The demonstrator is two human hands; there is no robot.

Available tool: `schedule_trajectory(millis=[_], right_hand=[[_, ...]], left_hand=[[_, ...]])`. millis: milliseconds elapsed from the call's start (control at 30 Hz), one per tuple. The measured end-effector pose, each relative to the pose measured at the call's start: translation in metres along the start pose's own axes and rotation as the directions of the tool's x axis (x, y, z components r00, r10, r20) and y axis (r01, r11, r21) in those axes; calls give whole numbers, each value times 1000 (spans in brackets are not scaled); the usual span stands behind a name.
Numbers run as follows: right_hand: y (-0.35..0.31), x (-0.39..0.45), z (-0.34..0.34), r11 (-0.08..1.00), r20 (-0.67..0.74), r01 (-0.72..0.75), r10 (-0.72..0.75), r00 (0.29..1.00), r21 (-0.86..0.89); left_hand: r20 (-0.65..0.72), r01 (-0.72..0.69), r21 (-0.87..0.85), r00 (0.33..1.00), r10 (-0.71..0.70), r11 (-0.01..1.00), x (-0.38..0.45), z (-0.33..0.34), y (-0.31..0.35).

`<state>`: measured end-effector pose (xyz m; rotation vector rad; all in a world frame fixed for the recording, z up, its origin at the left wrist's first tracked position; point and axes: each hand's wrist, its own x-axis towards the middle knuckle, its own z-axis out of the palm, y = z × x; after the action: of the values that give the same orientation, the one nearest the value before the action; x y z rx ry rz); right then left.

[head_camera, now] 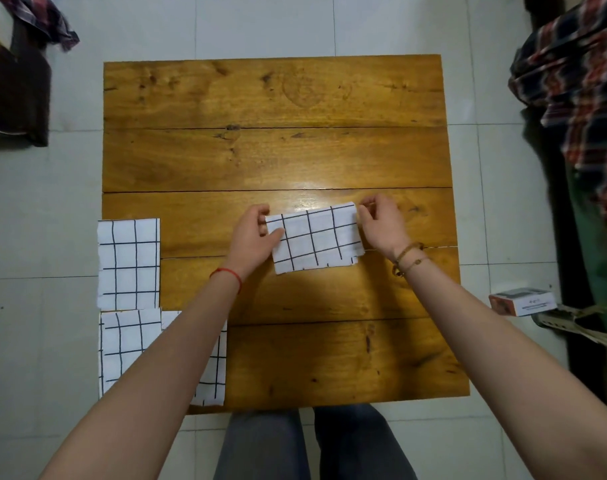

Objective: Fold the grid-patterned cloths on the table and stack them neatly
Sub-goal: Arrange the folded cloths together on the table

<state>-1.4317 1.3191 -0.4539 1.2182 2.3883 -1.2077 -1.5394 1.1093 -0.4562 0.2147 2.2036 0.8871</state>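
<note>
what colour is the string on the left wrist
Red; the string on the left wrist shows best in the head view.

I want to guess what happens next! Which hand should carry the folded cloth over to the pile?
Probably the left hand: it already pinches the folded cloth, and the pile lies on its side of the table.

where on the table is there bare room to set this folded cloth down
Bare wood: the table's whole far half beyond both hands, and the near right part. Crowded: the left edge and near-left corner, where the other grid cloths lie.
</note>
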Motion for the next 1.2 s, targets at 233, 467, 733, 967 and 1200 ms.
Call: schedule_trajectory(millis=[233, 467, 733, 967, 1200], right_hand=[[-10, -14, 27, 854, 39, 359, -373, 927, -377], [-28, -25, 87, 480, 437, 633, -464, 771, -607], [-5, -24, 76, 447, 390, 530, -370, 843, -721], [29, -12, 29, 571, 262, 379, -279, 924, -728], [15, -33, 40, 626, 218, 465, -432, 875, -626]], left_hand=[[-43, -210, 518, 962, 271, 829, -11, 17, -20], [59, -233, 713, 960, 274, 662, -19, 30, -35], [85, -200, 726, 976, 202, 658, -20, 32, -46], [83, -200, 706, 976, 202, 679, -20, 33, -47], [-7, -214, 673, 955, 296, 708, -37, 38, -47]])
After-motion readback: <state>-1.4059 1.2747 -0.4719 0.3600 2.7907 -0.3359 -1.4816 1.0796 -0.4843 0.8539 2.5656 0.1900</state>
